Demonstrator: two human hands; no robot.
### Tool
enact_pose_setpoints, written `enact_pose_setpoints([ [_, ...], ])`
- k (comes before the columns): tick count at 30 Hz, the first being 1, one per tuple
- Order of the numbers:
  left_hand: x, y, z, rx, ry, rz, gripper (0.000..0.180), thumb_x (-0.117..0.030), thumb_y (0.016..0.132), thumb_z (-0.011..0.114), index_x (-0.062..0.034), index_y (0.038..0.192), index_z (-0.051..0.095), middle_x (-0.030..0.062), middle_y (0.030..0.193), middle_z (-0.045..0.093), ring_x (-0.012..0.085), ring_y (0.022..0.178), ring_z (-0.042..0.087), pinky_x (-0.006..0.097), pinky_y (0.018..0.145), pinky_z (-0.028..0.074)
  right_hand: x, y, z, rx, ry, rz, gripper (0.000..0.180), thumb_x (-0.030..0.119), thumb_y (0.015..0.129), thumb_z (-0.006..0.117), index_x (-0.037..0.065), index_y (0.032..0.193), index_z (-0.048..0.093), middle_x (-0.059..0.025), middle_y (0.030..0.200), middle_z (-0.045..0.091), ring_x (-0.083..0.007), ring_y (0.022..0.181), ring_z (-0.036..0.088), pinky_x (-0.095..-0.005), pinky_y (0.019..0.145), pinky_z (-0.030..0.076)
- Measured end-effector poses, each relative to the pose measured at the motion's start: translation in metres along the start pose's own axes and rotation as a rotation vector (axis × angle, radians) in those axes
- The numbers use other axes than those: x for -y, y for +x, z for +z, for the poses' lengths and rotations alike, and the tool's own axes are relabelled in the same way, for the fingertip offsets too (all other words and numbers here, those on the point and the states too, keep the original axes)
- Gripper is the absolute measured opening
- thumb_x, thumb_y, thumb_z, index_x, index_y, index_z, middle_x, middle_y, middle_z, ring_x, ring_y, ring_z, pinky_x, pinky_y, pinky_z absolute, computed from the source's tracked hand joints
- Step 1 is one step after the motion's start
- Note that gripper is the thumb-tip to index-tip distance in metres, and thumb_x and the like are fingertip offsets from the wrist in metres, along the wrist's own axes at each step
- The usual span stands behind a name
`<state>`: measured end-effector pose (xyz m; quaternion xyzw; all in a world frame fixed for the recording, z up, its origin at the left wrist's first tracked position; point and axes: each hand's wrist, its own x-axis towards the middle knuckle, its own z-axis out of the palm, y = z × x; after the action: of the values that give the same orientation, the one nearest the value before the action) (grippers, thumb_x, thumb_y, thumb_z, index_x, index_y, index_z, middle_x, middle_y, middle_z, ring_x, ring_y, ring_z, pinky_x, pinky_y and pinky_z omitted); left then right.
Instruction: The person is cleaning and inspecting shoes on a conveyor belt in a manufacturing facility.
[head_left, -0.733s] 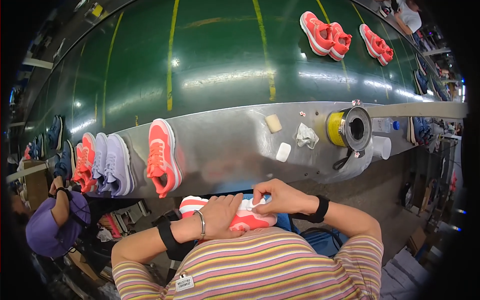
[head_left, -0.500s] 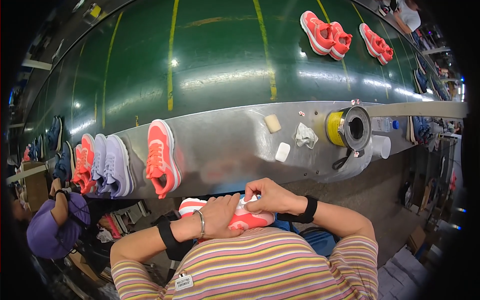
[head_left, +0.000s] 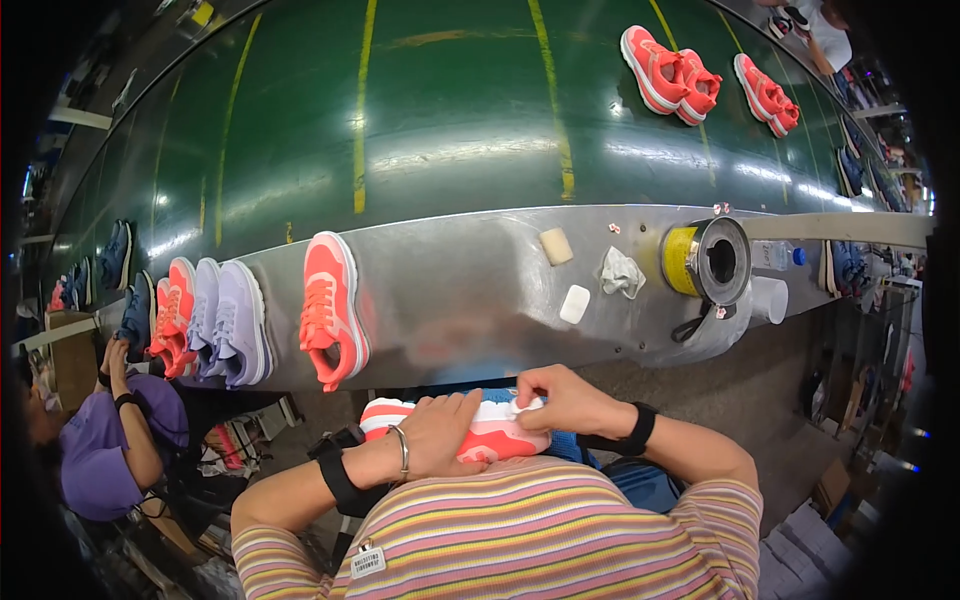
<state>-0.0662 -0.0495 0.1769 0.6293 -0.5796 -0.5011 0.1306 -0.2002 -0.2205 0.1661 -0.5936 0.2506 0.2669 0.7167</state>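
Observation:
A coral-and-white sneaker (head_left: pixel 497 438) lies on its side in front of my body, its white sole edge facing up and away from me. Across its middle rests my left hand (head_left: pixel 440 432), holding it with the fingers curved over the sole edge. My right hand (head_left: pixel 575 402) pinches a small white piece (head_left: pixel 526 408), perhaps a sponge or cloth, against the sole edge near the shoe's right end. My fingers partly cover that piece, so its exact kind cannot be told.
On the metal ledge (head_left: pixel 440 300) stand a single coral sneaker (head_left: pixel 333 310), lavender sneakers (head_left: pixel 238 325), a cream block (head_left: pixel 556 246), a white block (head_left: pixel 574 304), a crumpled cloth (head_left: pixel 622 273) and a yellow-labelled can (head_left: pixel 705 260). Coral pairs (head_left: pixel 670 75) ride the green belt (head_left: pixel 450 120). A co-worker (head_left: pixel 110 440) sits at left.
My right hand has slid rightward along the sole edge with the white piece, baring more white sole. The left hand stays on the sneaker. The whole view has shifted slightly.

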Motion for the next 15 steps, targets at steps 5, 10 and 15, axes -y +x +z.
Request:
enact_pose_setpoints([
  [5, -0.001, 0.003, -0.004, 0.031, -0.006, -0.007, 0.077, -0.046, 0.070, 0.064, 0.0082, 0.117, 0.035, 0.0198, 0.089, 0.050, 0.0330, 0.080, 0.051, 0.039, 0.069, 0.039, 0.021, 0.018, 0.017, 0.049, -0.030, -0.006, 0.021, 0.015, 0.062, 0.065, 0.001, 0.071, 0.053, -0.0047, 0.064, 0.053, -0.0106, 0.063, 0.049, -0.0251, 0.056, 0.040],
  [10, 0.011, -0.013, -0.002, -0.033, -0.133, -0.085, 0.082, -0.046, 0.069, 0.065, 0.0089, 0.122, 0.033, 0.0221, 0.099, 0.051, 0.0335, 0.091, 0.052, 0.040, 0.079, 0.040, 0.007, -0.001, -0.011, -0.046, -0.142, -0.012, 0.017, 0.011, 0.064, 0.064, 0.000, 0.070, 0.052, -0.0031, 0.064, 0.053, -0.0074, 0.062, 0.049, -0.0220, 0.055, 0.039],
  [15, 0.066, -0.030, -0.033, -0.101, -1.587, -0.147, 0.054, -0.029, 0.082, 0.058, 0.0011, 0.122, 0.040, 0.0164, 0.116, 0.052, 0.0246, 0.103, 0.055, 0.033, 0.088, 0.043, -0.008, -0.001, -0.035, -0.461, 0.493, -0.182, 0.007, 0.001, 0.077, 0.062, 0.002, 0.083, 0.058, -0.0030, 0.076, 0.060, -0.0079, 0.070, 0.058, -0.0196, 0.060, 0.046],
])
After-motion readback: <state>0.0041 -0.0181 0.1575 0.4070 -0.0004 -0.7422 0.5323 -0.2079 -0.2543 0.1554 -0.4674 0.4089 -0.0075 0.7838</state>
